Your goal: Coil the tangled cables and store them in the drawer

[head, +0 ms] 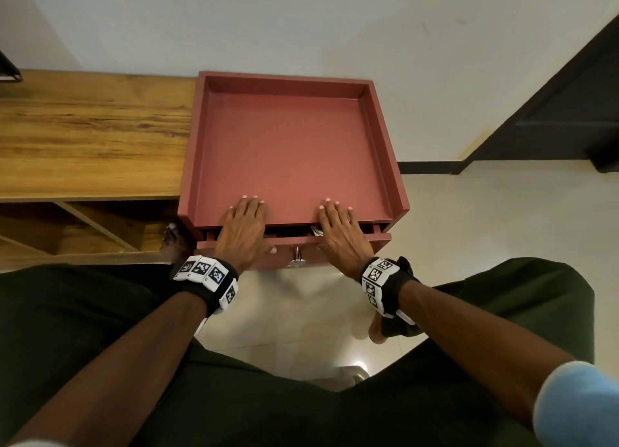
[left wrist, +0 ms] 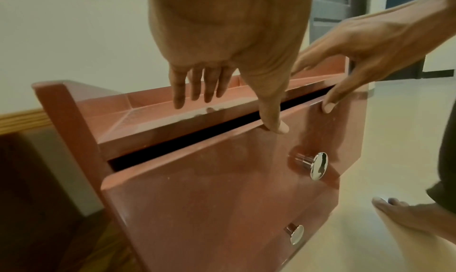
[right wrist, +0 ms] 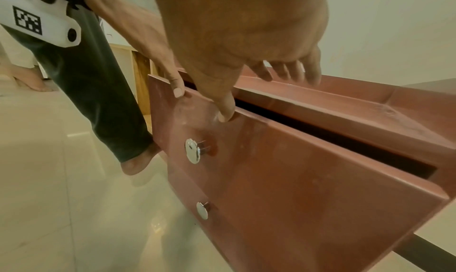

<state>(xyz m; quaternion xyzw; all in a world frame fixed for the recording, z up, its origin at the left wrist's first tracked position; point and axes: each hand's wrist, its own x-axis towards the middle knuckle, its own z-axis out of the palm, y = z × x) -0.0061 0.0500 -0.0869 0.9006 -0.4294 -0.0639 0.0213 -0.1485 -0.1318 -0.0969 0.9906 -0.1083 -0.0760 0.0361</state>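
Both hands lie flat with fingers straight and spread, holding nothing: the left hand [head: 242, 227] rests its fingers on the front edge of the red cabinet [head: 197, 138] top while its thumb [left wrist: 276, 120] reaches down onto the front panel of the top drawer [left wrist: 222, 178]; the right hand [head: 340, 232] mirrors it on the other side, thumb [right wrist: 225, 108] pressed on the same panel near its upper edge. The drawer stands out only a little, leaving a narrow dark slot between panel and cabinet top. In the head view a pale bit of cable [head: 316, 231] shows in that slot just beside the right hand; the rest of the cables are hidden inside, so how neatly they are coiled cannot be told. By the look of it the storing is nearly done and the hands are set to push the drawer home. The panel is stiff, smooth and glossy, so flat pressure from thumbs or palms spread either side of the round metal knob [left wrist: 318, 166] should slide it squarely; the knob is the place to take hold if it must be pulled again. Cables are light, soft and springy, and a loop riding up could catch in the slot. A second knob [left wrist: 296, 234] marks a lower drawer. A wooden bench [head: 90, 135] adjoins the cabinet on the left, and pale floor tiles [head: 301, 322] lie below.
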